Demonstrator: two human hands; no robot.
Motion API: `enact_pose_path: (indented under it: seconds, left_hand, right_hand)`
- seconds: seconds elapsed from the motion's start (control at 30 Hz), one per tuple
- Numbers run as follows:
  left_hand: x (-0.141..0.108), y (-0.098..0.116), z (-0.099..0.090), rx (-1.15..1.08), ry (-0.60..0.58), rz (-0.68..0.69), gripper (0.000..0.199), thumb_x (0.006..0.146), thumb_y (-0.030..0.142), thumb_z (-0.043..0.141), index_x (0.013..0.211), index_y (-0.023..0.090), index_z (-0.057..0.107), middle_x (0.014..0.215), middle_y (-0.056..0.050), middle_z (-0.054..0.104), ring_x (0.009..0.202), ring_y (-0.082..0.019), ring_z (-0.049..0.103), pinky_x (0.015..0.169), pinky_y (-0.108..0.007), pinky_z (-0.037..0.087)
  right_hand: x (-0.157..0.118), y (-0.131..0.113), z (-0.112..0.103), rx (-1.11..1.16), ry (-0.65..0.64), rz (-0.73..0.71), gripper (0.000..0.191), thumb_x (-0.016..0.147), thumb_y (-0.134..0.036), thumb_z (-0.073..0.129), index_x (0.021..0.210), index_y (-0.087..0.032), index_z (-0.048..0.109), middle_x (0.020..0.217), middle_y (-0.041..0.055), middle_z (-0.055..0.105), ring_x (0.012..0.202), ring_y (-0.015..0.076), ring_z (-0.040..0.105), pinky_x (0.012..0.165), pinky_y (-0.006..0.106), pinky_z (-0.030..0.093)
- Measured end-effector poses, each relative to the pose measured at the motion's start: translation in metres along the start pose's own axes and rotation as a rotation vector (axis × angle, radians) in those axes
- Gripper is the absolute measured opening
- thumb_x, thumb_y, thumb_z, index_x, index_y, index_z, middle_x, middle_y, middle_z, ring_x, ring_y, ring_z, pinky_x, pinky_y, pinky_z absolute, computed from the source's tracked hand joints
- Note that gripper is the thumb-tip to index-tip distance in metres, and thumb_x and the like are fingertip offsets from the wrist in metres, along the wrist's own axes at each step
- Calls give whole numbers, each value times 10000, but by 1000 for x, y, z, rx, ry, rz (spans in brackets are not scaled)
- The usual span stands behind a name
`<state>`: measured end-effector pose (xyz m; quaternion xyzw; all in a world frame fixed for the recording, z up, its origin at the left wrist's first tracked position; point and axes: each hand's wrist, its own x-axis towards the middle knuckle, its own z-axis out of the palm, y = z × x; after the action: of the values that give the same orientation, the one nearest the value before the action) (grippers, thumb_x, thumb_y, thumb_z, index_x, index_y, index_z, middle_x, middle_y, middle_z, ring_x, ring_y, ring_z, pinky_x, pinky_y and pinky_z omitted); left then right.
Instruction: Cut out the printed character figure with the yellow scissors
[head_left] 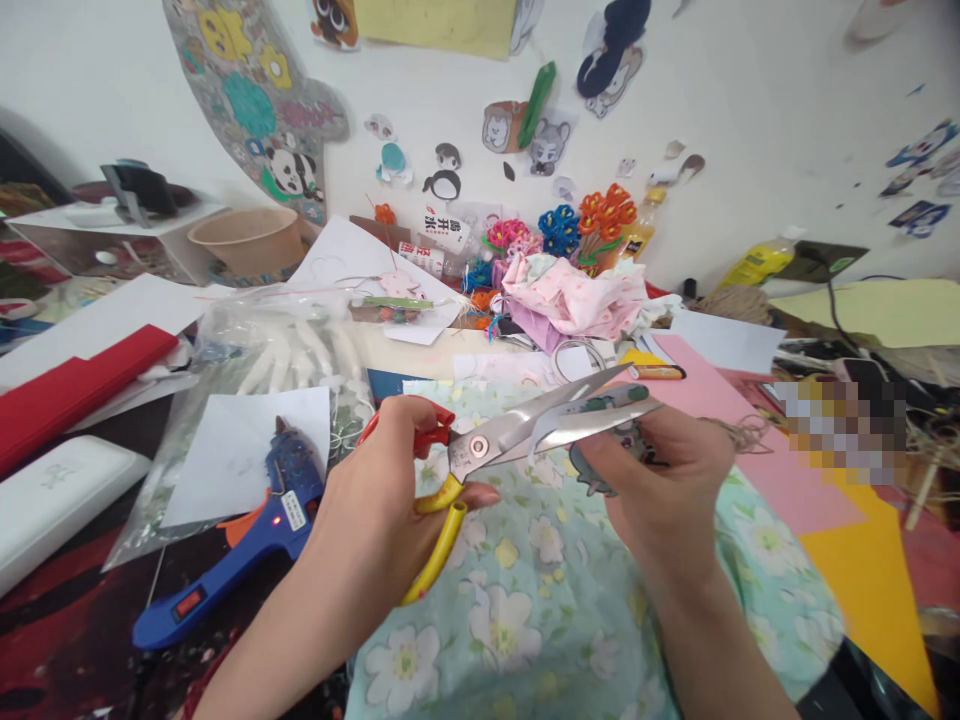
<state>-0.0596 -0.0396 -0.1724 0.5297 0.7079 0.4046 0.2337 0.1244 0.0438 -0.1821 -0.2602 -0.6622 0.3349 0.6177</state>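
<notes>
Gray paper cutout [600, 462] in right hand [664, 470], beside open scissor blades [559, 420].

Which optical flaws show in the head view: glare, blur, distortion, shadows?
Head view: wide-angle stretch towards the edges; bright sheen on the silver metal scissor blades and wrinkle glints on the clear plastic bag; shadows mostly soft; a square-blocked mosaic patch hides clutter at right; fine detail soft, cause unclear.
</notes>
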Motion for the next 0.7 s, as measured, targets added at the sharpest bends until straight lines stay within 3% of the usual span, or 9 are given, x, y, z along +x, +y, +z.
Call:
enact_pose_path:
  seconds: [0.33, 0.7]
  left_hand:
    - [-1, 1, 0, -16, 12, -40, 485, 636, 474, 719, 966, 267, 430, 984, -97, 685, 1063, -384, 674, 993, -708, 462]
    - [-1, -2, 4, -30, 15, 18, 453, 676, 468, 725, 975, 269, 449, 959, -62, 684, 1010, -334, 683, 987, -653, 491]
  right_hand:
    - [1, -2, 0, -23, 18, -2, 108, 785, -161, 748, 695, -218, 733, 537, -48, 519, 447, 78, 389, 372, 222, 273]
    - [0, -1, 0, -11, 0, -19, 118, 789, -155, 748, 696, -222, 721, 535, -52, 519, 439, 80, 390, 376, 230, 288]
